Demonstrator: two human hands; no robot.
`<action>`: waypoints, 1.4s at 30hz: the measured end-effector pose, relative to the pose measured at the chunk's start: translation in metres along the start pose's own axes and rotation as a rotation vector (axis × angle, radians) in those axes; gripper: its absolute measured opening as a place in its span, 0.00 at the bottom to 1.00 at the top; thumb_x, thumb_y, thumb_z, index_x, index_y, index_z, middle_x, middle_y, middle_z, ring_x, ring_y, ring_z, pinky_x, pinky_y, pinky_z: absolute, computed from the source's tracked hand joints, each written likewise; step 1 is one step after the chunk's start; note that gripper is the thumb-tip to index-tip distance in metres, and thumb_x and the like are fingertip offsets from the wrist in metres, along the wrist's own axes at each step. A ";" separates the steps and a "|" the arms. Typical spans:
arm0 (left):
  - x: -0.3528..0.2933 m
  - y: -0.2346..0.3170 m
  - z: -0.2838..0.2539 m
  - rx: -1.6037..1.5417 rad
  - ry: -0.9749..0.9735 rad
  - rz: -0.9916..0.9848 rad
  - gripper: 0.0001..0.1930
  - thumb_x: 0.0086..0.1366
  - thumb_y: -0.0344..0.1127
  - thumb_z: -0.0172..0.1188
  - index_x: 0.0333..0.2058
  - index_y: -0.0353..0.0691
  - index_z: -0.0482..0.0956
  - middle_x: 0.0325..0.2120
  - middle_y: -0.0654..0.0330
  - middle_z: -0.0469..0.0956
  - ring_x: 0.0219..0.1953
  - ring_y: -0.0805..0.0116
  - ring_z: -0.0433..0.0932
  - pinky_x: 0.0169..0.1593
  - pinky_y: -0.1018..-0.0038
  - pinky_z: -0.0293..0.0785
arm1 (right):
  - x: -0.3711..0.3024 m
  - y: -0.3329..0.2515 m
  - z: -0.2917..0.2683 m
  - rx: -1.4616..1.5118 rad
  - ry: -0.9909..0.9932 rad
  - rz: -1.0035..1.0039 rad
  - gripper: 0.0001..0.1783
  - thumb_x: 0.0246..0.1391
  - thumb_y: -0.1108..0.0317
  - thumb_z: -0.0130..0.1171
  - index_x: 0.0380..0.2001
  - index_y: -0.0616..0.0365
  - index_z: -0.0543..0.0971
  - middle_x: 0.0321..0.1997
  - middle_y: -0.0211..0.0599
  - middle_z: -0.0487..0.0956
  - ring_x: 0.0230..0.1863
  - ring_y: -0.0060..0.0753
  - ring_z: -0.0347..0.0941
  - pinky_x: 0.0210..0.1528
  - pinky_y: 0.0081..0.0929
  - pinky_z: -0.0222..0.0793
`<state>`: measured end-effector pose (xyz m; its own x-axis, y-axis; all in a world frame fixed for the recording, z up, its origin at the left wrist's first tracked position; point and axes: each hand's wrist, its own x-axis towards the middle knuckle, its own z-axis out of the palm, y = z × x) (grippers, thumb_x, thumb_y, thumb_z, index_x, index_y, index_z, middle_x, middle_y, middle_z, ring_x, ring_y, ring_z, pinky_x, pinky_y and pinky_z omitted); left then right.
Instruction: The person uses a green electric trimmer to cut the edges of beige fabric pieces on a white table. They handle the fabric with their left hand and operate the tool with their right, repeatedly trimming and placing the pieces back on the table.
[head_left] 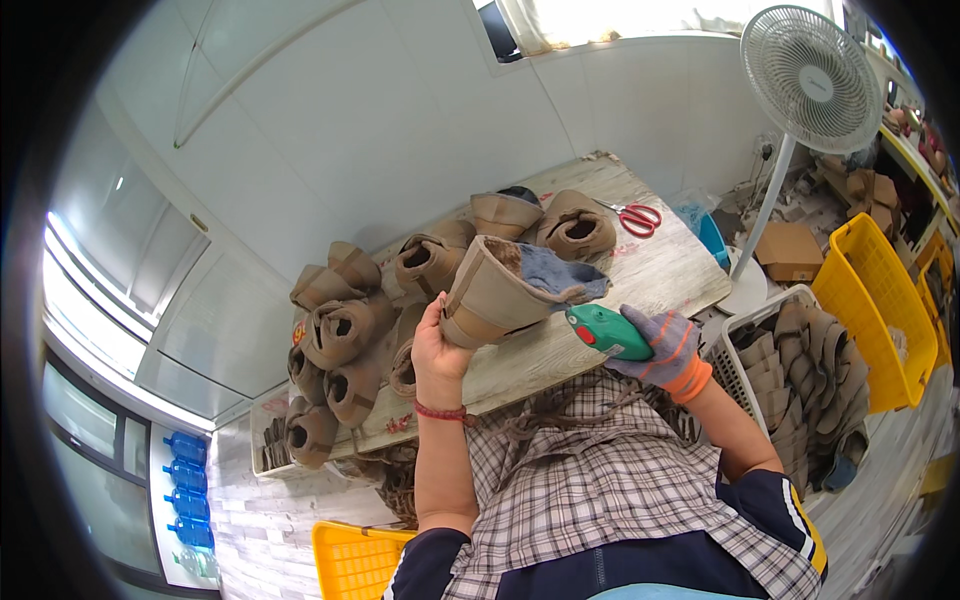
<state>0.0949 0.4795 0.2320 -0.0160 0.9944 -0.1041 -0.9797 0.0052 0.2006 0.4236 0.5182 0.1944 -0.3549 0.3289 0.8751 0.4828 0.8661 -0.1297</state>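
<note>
My bare left hand (pixel 440 345) grips a tan boot upper (pixel 490 300) by its side and holds it up over the table. Brown fuzzy lining and a flap of blue-grey lining (pixel 560 270) show at its wide opening. In my right hand (pixel 665 350), which wears a grey glove with an orange cuff, is a green handheld power tool (pixel 615 333) with a red button. The tool's front end is close to the upper's lower right edge; whether they touch I cannot tell. Several similar boot uppers (pixel 345 330) lie to the left and behind.
Red-handled scissors (pixel 637 218) lie on the worn wooden table (pixel 660 275). To the right stand a crate (pixel 722 362) of stacked tan pieces, a yellow basket (pixel 880 320) and a white fan (pixel 812 85). Another yellow basket (pixel 355 562) is by my left side.
</note>
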 end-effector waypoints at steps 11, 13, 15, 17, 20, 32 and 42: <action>-0.017 -0.039 0.020 0.302 -0.112 0.285 0.22 0.66 0.40 0.52 0.56 0.38 0.67 0.55 0.54 0.70 0.57 0.55 0.69 0.60 0.53 0.63 | 0.015 -0.025 0.002 0.179 -0.130 0.256 0.37 0.32 0.48 0.73 0.45 0.58 0.78 0.23 0.41 0.78 0.23 0.43 0.75 0.25 0.32 0.71; -0.019 -0.041 0.016 0.377 -0.145 0.326 0.22 0.66 0.39 0.52 0.57 0.38 0.67 0.55 0.55 0.70 0.57 0.56 0.69 0.60 0.54 0.63 | 0.021 -0.031 0.000 0.296 -0.156 0.330 0.37 0.33 0.49 0.74 0.46 0.59 0.77 0.27 0.44 0.79 0.27 0.43 0.77 0.29 0.32 0.73; -0.020 -0.042 0.011 0.467 -0.185 0.372 0.22 0.66 0.37 0.52 0.57 0.39 0.66 0.55 0.56 0.70 0.57 0.56 0.69 0.59 0.56 0.64 | 0.022 -0.034 0.002 0.396 -0.170 0.398 0.36 0.33 0.51 0.74 0.46 0.60 0.77 0.31 0.46 0.80 0.30 0.42 0.79 0.32 0.31 0.74; -0.020 -0.045 0.009 0.571 -0.236 0.422 0.21 0.66 0.35 0.52 0.57 0.39 0.66 0.55 0.56 0.70 0.56 0.58 0.69 0.59 0.57 0.66 | 0.020 -0.035 0.007 0.476 -0.169 0.462 0.36 0.34 0.52 0.74 0.47 0.61 0.76 0.34 0.47 0.81 0.32 0.40 0.80 0.35 0.29 0.75; -0.026 -0.055 0.013 0.690 -0.279 0.454 0.21 0.65 0.31 0.54 0.56 0.35 0.67 0.52 0.58 0.72 0.52 0.65 0.73 0.52 0.67 0.73 | 0.021 -0.039 0.012 0.575 -0.182 0.569 0.36 0.35 0.54 0.74 0.48 0.60 0.75 0.35 0.44 0.81 0.33 0.33 0.80 0.38 0.27 0.75; -0.012 -0.053 -0.027 1.585 -0.293 0.697 0.16 0.57 0.26 0.63 0.45 0.30 0.74 0.40 0.55 0.78 0.39 0.65 0.76 0.42 0.73 0.70 | 0.021 -0.045 0.014 0.743 -0.150 0.883 0.33 0.42 0.56 0.72 0.49 0.63 0.74 0.32 0.34 0.81 0.32 0.17 0.75 0.35 0.20 0.73; -0.016 -0.047 -0.035 2.233 -0.640 1.006 0.13 0.51 0.27 0.65 0.37 0.33 0.78 0.40 0.47 0.76 0.43 0.44 0.73 0.47 0.59 0.69 | 0.024 -0.032 0.013 0.933 -0.096 1.041 0.28 0.45 0.60 0.70 0.46 0.65 0.75 0.29 0.29 0.78 0.26 0.15 0.70 0.28 0.16 0.68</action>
<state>0.1342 0.4594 0.1902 0.3213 0.6747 0.6645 0.7638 -0.5994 0.2394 0.3892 0.5034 0.2138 -0.2387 0.9583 0.1571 -0.1348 0.1275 -0.9826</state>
